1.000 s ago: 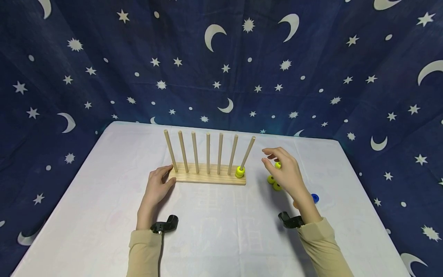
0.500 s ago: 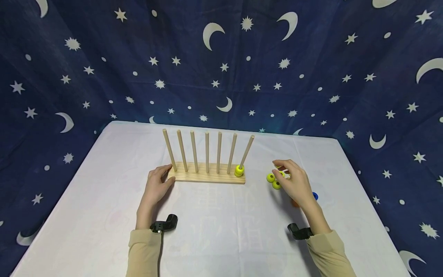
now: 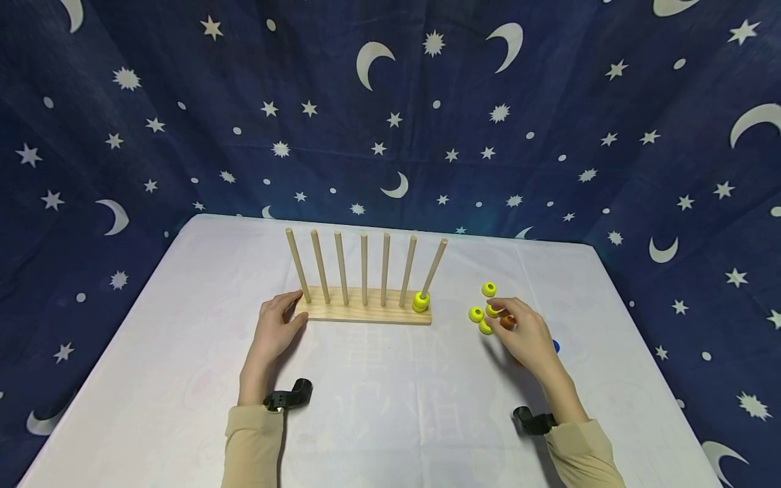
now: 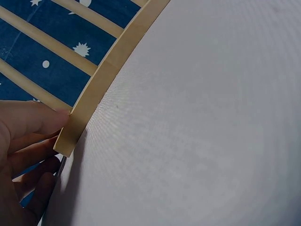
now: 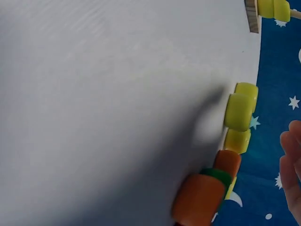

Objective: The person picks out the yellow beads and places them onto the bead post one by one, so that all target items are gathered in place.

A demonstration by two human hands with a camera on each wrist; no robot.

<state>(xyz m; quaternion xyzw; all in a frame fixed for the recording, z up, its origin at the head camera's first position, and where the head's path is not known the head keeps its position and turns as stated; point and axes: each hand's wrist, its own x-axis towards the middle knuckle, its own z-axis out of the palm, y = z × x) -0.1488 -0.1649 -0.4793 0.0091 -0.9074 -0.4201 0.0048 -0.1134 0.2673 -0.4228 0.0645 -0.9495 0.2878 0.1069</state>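
A wooden peg rack (image 3: 366, 312) with a row of upright pegs stands on the table. My left hand (image 3: 276, 331) grips the left end of its base between thumb and fingers; the left wrist view shows the thumb (image 4: 42, 117) at the base's end. Two yellow beads (image 3: 421, 302) sit stacked on the rightmost peg. Over the loose beads hovers my right hand (image 3: 529, 339), fingers bent, thumb and fingertips apart, nothing between them. Beneath and beside it are several yellow beads (image 3: 476, 314) and an orange bead (image 3: 508, 321), partly hidden by the hand.
A blue bead (image 3: 556, 346) peeks out right of the right hand. In the right wrist view, a green bead (image 5: 220, 175) lies behind a near orange bead (image 5: 200, 200). A white cloth (image 3: 366, 393) covers the table; a dark blue starry curtain (image 3: 329, 81) stands behind.
My right hand has moved right and toward me, away from the rightmost peg, down to the loose beads. The left hand stays on the rack's end.
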